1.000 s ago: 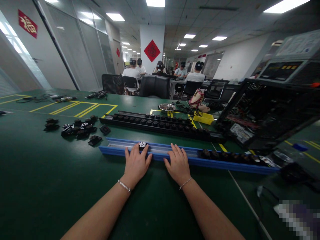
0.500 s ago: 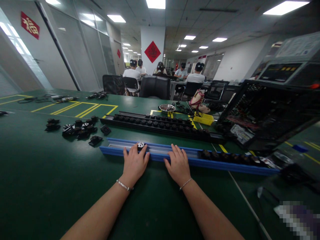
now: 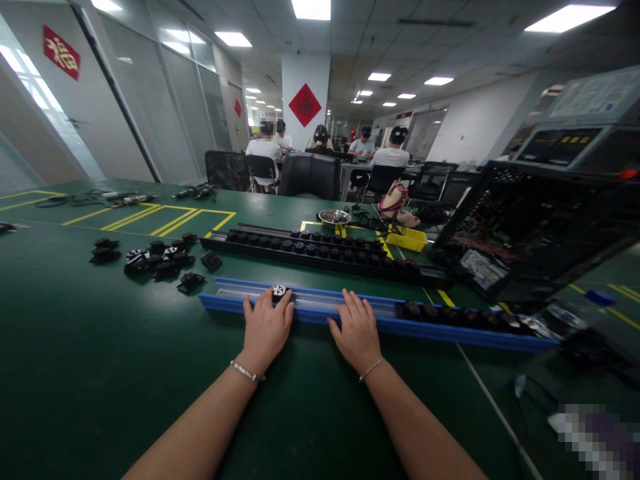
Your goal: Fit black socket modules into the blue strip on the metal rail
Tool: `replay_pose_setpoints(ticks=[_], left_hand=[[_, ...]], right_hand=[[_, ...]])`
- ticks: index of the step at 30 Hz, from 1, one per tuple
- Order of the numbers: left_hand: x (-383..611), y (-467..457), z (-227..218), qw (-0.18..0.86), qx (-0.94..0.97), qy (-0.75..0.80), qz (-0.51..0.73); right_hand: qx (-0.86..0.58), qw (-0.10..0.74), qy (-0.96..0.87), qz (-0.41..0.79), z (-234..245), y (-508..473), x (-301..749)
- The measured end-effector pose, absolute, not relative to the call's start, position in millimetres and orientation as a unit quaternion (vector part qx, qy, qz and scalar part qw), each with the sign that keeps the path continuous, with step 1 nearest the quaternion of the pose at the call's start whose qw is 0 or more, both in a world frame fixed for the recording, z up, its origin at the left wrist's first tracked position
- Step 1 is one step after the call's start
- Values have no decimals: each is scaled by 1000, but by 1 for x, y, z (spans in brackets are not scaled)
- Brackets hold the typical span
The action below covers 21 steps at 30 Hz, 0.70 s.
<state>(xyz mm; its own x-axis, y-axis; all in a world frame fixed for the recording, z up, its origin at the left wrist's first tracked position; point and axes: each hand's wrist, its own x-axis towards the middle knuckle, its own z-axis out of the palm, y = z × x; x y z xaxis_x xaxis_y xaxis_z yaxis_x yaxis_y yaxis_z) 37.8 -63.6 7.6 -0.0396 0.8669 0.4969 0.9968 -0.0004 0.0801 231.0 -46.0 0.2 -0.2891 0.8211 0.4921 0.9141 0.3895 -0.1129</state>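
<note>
Small blk/wht block [image 3: 279, 291] prob. being set in long blue channel [image 3: 315, 314]; L hand [image 3: 265, 332] part-spread, grip unclear; R hand [image 3: 358, 332] splayed on rail edge, nothing pinched; alignment prob. needed.

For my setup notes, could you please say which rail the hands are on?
The blue rail, the frontmost: left hand and right hand rest on it, with the black rails lying behind.

Your single view looks out from your own head, above the near side of the green table [image 3: 125, 347], facing forward and down. Your left hand [image 3: 267, 328] and right hand [image 3: 357, 331] show close, below mid-frame, while the upper part reaches across the room to the pillar [image 3: 306, 69] and ceiling [image 3: 360, 40].
</note>
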Motion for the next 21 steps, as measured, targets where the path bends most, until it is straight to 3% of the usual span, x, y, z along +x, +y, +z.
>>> replay_pose_setpoints(ticks=[21], left_hand=[[27, -62, 7, 150, -660, -706, -209]], right_hand=[[-535, 257, -798, -110, -3, -44, 231]])
